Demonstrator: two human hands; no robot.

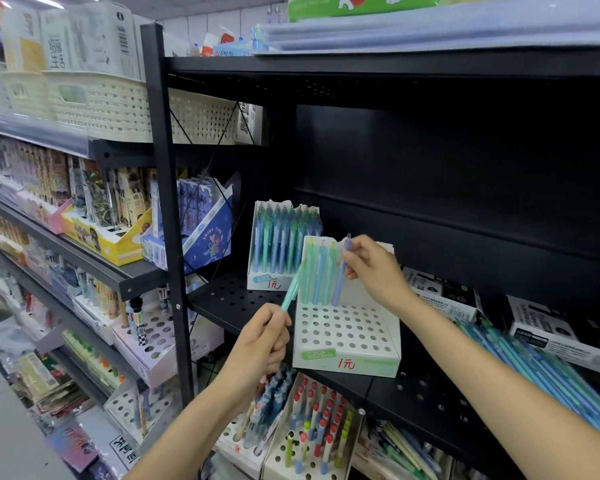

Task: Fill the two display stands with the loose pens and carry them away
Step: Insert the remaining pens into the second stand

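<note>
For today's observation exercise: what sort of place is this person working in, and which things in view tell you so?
Most likely a stationery shop: black shelving stocked with packaged goods, a pen display stand marked with a price, and more pen stands below.

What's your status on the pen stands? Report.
Left hand grips mint pen; right hand seats blue pen in front stand. Front stand nearly empty, rear stand full. Loose pens right; nothing blocking.
</note>
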